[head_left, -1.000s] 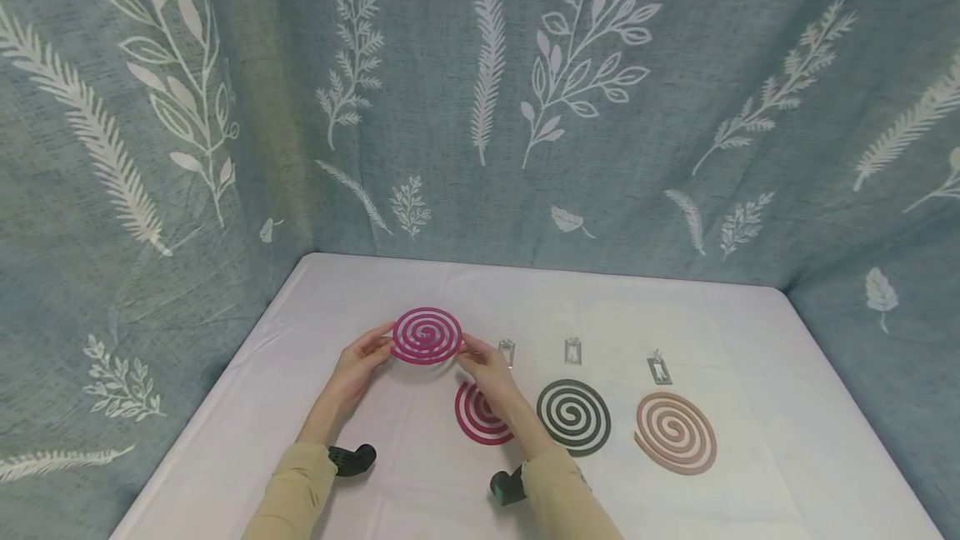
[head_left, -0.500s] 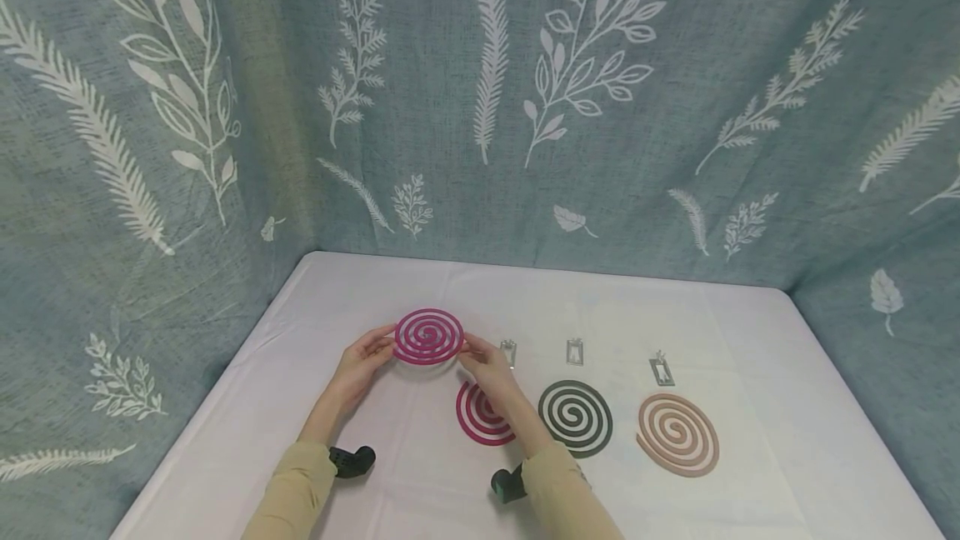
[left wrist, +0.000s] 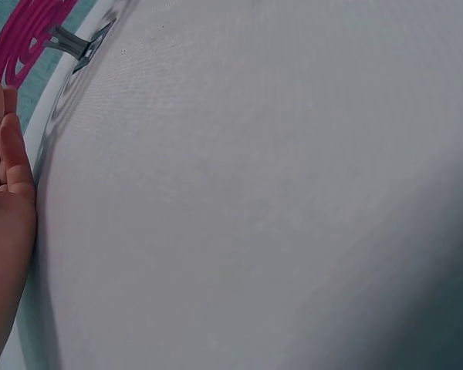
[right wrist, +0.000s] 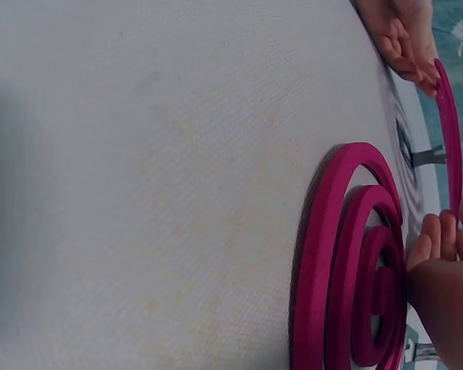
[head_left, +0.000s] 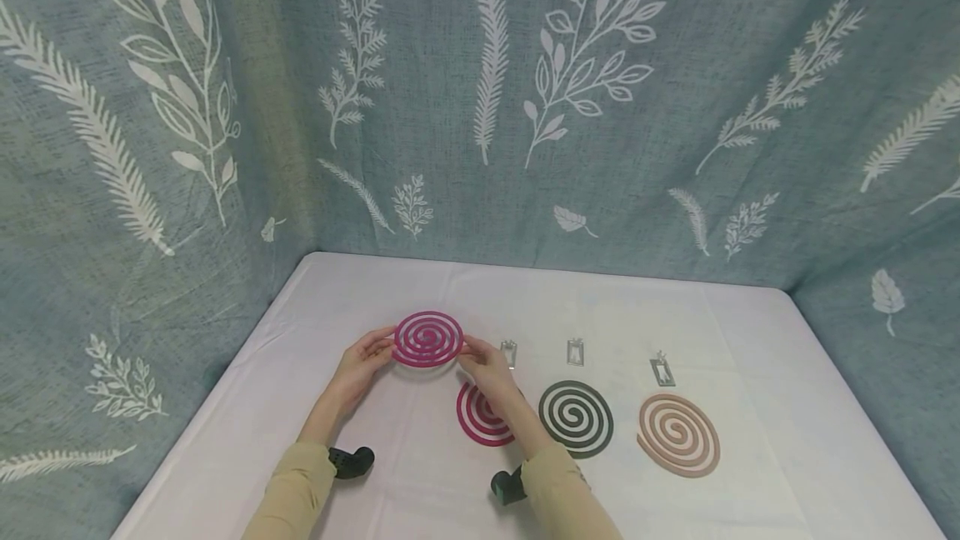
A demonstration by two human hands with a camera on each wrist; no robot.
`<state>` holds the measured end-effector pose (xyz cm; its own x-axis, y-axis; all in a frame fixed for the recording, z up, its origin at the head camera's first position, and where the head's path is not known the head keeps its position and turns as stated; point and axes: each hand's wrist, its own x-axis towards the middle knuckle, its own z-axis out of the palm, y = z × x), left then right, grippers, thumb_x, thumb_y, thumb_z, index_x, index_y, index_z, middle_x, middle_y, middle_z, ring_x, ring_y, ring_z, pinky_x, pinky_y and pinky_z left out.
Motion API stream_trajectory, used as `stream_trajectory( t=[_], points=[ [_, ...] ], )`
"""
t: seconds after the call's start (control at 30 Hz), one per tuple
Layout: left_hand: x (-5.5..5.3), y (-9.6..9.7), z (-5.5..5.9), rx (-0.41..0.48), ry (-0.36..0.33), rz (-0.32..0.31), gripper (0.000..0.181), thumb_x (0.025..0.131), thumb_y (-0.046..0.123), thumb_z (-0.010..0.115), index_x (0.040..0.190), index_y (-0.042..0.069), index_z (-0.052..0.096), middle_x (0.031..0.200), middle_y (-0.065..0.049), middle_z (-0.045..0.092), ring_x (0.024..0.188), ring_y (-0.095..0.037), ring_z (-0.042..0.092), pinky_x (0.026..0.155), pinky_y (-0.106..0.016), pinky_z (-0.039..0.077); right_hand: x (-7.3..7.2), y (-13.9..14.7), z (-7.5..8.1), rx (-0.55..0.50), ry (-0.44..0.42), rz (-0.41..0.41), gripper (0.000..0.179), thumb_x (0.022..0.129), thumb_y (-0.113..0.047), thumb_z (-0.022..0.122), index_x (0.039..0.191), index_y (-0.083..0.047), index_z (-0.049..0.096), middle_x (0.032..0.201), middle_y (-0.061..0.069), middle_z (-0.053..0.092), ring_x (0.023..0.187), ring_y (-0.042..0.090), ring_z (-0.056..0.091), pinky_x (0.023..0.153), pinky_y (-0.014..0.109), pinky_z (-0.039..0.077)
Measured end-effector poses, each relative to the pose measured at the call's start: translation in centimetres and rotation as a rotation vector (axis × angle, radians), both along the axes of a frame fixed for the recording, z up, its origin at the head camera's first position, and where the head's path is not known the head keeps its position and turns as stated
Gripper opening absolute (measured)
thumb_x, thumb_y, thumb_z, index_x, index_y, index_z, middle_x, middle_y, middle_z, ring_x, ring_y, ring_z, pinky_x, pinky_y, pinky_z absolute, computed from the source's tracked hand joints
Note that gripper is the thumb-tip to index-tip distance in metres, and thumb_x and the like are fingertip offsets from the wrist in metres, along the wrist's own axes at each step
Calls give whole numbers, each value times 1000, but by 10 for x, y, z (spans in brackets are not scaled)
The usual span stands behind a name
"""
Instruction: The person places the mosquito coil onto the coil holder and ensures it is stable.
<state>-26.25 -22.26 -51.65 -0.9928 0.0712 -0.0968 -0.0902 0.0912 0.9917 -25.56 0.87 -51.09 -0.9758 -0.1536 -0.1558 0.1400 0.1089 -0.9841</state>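
Note:
A pink mosquito coil (head_left: 428, 337) is held level a little above the table at the left. My left hand (head_left: 360, 365) pinches its left edge, and my right hand (head_left: 487, 371) pinches the edge opposite. Beneath it, a grey metal coil stand (left wrist: 72, 44) shows in the left wrist view, its upright arm reaching to the coil's underside. In the right wrist view the coil appears edge-on between both hands. A second pink coil (right wrist: 316, 262) lies flat on the table below my right forearm, which hides part of it in the head view.
To the right lie a dark green coil (head_left: 574, 416) and a tan coil (head_left: 676, 431). Behind the coils, small metal stands (head_left: 509, 343) (head_left: 575, 342) (head_left: 663, 381) lie in a row on the white tabletop (head_left: 360, 282). A leaf-patterned curtain (head_left: 450, 190) surrounds the table's back and sides.
The pink coil between my hands has sunk very slightly. Both hands keep their hold on its edges, and the things on the table have not moved.

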Motion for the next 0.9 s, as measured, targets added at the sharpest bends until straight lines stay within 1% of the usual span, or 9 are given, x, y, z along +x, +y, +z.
stream_trajectory(
  t=[0.07,0.2,0.3,0.4,0.47,0.67,0.77,0.9],
  points=[
    [0,0,0,0,2,-2,46,95,2,52,139,-6,39,93,20,58,91,11,54,84,-7,44,0,0,1,-6,-5,-7,45,92,-9,57,136,-2,48,120,15,60,113,26,56,98,37,47],
    [0,1,1,3,11,0,45,94,-1,52,137,-8,40,94,18,59,91,10,55,84,-7,45,1,-3,2,-6,14,-33,45,90,-7,59,133,2,49,118,18,61,110,27,59,94,34,50],
    [0,2,1,-1,16,-1,45,93,1,54,136,-8,41,94,18,59,92,8,56,84,-7,45,1,-5,1,14,29,-64,46,87,-6,62,131,3,51,113,18,62,103,24,61,88,30,52],
    [0,2,0,-8,17,6,46,93,4,57,135,-7,44,93,18,60,91,8,57,83,-8,45,0,-6,0,35,26,-86,46,85,-6,65,129,1,52,110,15,64,97,19,62,84,27,53],
    [-1,1,-1,-17,28,-2,47,93,7,58,135,-8,43,93,18,60,91,7,57,82,-8,45,1,-7,0,44,24,-93,47,85,-7,66,129,0,52,108,14,64,96,18,62,82,26,53],
    [-3,0,-4,-35,20,-2,46,93,6,57,135,-7,44,92,19,60,89,9,56,82,-8,45,2,-8,2,50,50,-98,53,84,-4,67,133,1,48,104,16,65,92,20,64,81,28,54],
    [-3,0,-3,-54,14,2,44,94,4,55,136,-6,44,93,18,60,89,9,56,83,-7,45,3,-8,2,76,62,-94,54,83,-5,68,133,1,48,100,14,65,86,16,63,77,27,54],
    [-2,0,-2,-72,16,3,44,94,4,55,135,-6,45,96,15,61,89,10,56,83,-7,45,3,-8,3,99,53,-91,52,82,-6,69,131,-1,52,97,11,66,80,10,61,72,22,52]
  ],
)
